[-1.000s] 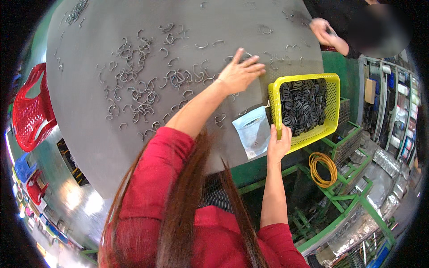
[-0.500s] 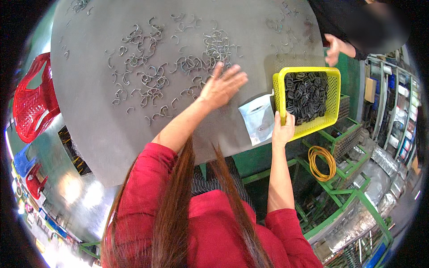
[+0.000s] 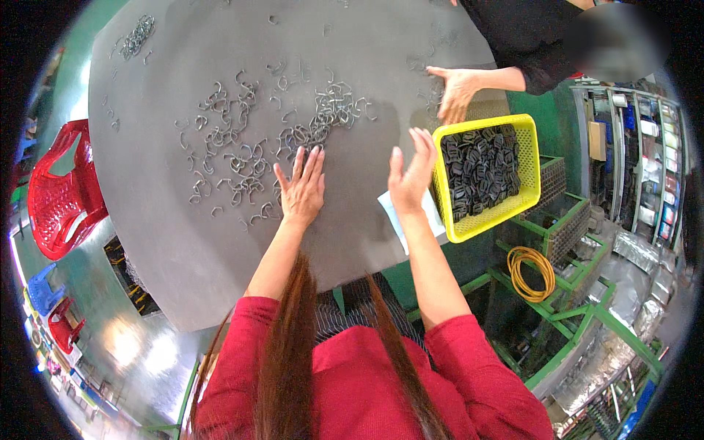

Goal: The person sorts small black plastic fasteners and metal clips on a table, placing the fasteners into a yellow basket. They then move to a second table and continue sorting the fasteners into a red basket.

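My left hand [image 3: 302, 192] lies with fingers spread at the near edge of many scattered bent metal wire hooks [image 3: 242, 167], holding nothing. A denser heap of the hooks [image 3: 334, 106] sits just beyond its fingertips. My right hand [image 3: 413, 176] is raised beside the left wall of a yellow plastic basket [image 3: 442, 187], thumb and fingers apart and nothing in them. Black slotted pieces [image 3: 480, 165] fill much of the basket. Partly behind my right wrist is a pale plastic bag [image 3: 430, 214] on the table.
Across the table, a co-worker's hand [image 3: 460, 92] reaches in near more hooks. A small pile of hooks [image 3: 138, 37] lies at the far left of the grey table [image 3: 183, 264]. A red chair [image 3: 66, 194] stands left; green metal frames and a coiled yellow hose [image 3: 531, 274] are right.
My right hand has let go of the basket rim and moved left and up. My left hand has drawn nearer to me and left. The co-worker's hand has reached further over the table.
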Available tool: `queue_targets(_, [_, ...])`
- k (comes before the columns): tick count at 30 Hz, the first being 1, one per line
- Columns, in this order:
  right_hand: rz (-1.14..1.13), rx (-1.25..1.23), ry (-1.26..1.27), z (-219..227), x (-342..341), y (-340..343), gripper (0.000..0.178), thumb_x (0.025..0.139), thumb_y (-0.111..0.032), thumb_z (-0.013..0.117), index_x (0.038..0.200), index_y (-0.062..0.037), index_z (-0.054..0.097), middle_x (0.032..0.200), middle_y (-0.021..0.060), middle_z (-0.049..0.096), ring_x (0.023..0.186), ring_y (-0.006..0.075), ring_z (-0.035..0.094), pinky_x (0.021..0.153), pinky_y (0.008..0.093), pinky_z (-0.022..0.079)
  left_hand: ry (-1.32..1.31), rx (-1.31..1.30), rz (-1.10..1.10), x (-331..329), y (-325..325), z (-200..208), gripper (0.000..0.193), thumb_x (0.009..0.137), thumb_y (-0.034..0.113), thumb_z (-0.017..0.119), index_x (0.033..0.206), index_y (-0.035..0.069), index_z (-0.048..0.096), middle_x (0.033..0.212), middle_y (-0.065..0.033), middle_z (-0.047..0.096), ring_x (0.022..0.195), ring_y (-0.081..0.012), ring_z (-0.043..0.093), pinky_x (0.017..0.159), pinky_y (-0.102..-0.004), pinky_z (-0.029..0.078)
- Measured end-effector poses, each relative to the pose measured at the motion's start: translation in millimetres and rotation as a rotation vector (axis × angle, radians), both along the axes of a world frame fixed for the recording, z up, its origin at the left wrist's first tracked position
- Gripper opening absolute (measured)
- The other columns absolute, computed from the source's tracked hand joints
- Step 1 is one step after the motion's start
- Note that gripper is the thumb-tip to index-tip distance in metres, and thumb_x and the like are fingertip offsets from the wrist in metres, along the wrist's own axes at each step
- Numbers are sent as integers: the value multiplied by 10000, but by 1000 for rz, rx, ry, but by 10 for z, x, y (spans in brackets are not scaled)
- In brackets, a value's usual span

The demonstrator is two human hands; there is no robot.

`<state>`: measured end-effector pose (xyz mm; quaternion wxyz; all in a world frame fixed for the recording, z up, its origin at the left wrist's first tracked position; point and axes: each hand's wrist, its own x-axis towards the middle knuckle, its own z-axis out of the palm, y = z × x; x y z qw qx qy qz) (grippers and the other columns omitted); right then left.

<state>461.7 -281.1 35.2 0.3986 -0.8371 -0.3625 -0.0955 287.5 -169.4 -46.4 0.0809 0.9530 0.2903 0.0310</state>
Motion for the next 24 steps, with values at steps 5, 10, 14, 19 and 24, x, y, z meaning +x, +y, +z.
queue_targets(5, [-124, 79, 88, -375, 159, 561, 523, 891, -147, 507, 1345, 24, 310, 1373, 227, 340, 1311, 398, 268, 1083, 474, 219, -14, -73, -3, -8, 34, 17, 579, 855, 212, 487, 1410, 181, 326, 1472, 55, 280, 1391, -176, 181, 1090, -588, 7])
queue_targets(10, [-282, 61, 177, -719, 156, 606, 552, 925, -174, 452, 1388, 33, 236, 1436, 242, 254, 1355, 398, 185, 1108, 472, 166, -15, -116, 15, -29, 63, 54, 566, 851, 188, 477, 1401, 175, 343, 1463, 42, 305, 1383, -186, 209, 1094, -586, 37])
queue_targets(14, [-388, 35, 175, -943, 338, 494, 541, 938, -182, 424, 1383, 56, 227, 1435, 260, 243, 1351, 409, 187, 1115, 475, 145, -37, -132, 13, -10, 62, 32, 601, 811, 183, 511, 1393, 185, 362, 1457, 55, 314, 1382, -176, 213, 1096, -581, 42])
queue_targets(19, [-456, 55, 182, -960, 636, 528, 553, 953, -275, 396, 1368, 62, 253, 1419, 279, 258, 1341, 410, 205, 1110, 467, 158, -49, -182, 37, -19, 79, 52, 578, 811, 137, 504, 1376, 171, 388, 1440, 36, 339, 1372, -194, 241, 1088, -595, 60])
queue_targets(24, [-405, -218, 155, -1027, 1077, 695, 495, 947, -293, 416, 1338, 4, 347, 1399, 210, 344, 1334, 374, 255, 1069, 544, 191, -51, -209, 30, -3, 78, 46, 589, 815, 127, 524, 1381, 175, 368, 1439, 39, 338, 1371, -193, 243, 1084, -598, 76])
